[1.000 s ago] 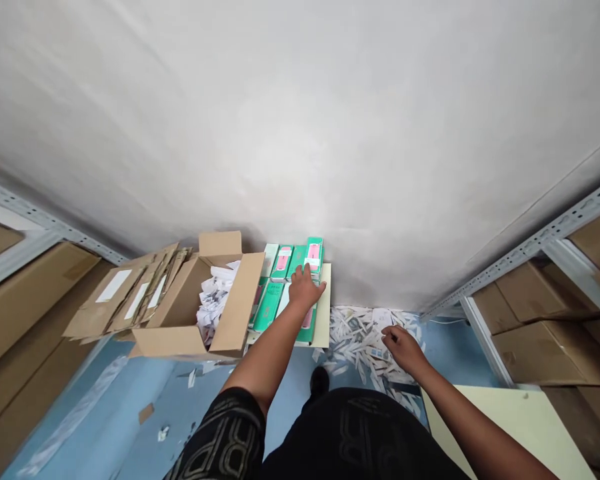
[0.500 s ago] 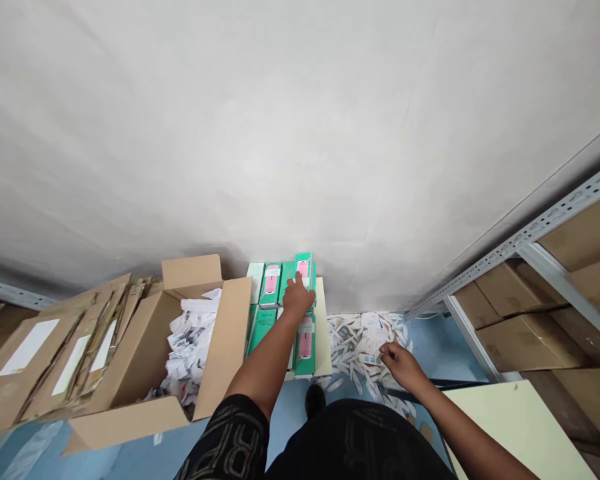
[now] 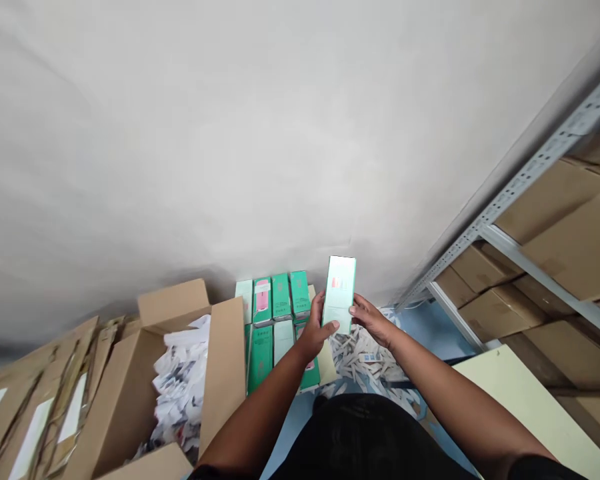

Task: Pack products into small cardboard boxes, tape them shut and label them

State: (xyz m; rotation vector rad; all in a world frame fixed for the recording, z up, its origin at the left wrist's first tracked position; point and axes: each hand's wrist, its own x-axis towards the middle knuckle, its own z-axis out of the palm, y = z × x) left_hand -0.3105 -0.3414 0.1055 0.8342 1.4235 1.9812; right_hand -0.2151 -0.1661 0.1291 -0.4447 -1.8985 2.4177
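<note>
A pale green carton [image 3: 339,292] is held upright in front of me, above the floor. My left hand [image 3: 314,332] grips its left edge and lower end, fingers wrapped round it. My right hand [image 3: 371,318] closes on its right edge. Below and to the left, several green cartons [image 3: 274,313], some with pink panels, lie in rows on a cream board [image 3: 326,357] against the wall.
An open cardboard box [image 3: 219,373] full of white paper slips stands at the left, with flattened cardboard [image 3: 25,413] beyond it. White slips [image 3: 365,357] litter the blue floor at right. A metal shelf rack [image 3: 505,213] holds brown boxes. A cream panel [image 3: 530,407] lies at lower right.
My left hand lifted a carton off the rows and raised it. My right hand left the paper slips on the floor and came up to grip the carton. The view swung right.
</note>
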